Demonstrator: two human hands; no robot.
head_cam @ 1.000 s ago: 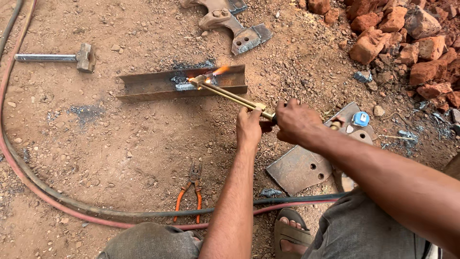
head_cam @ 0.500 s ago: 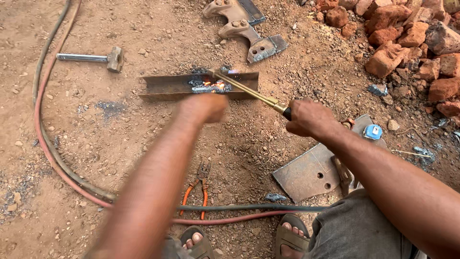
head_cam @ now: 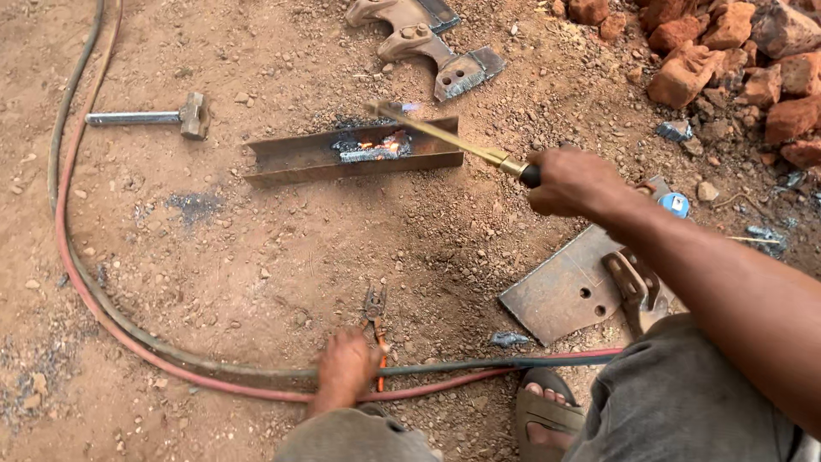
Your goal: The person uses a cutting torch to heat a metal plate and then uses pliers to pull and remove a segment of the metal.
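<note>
heat is the main risk — the brass cutting torch [head_cam: 445, 137] has a lit tip hovering just above the steel channel [head_cam: 355, 152], where slag glows orange, and a drift of the tip could throw sparks toward the red and dark hoses [head_cam: 171, 364] curving on the dirt. right hand [head_cam: 573, 181] is clamped on the torch handle, arm stretched forward. left hand [head_cam: 345, 370] is low, fingers curled on the orange-handled pliers [head_cam: 376, 329] beside the hoses, well apart from the flame.

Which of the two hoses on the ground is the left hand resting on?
The left hand rests on the dark hose; the red hose runs just beside it.
</note>
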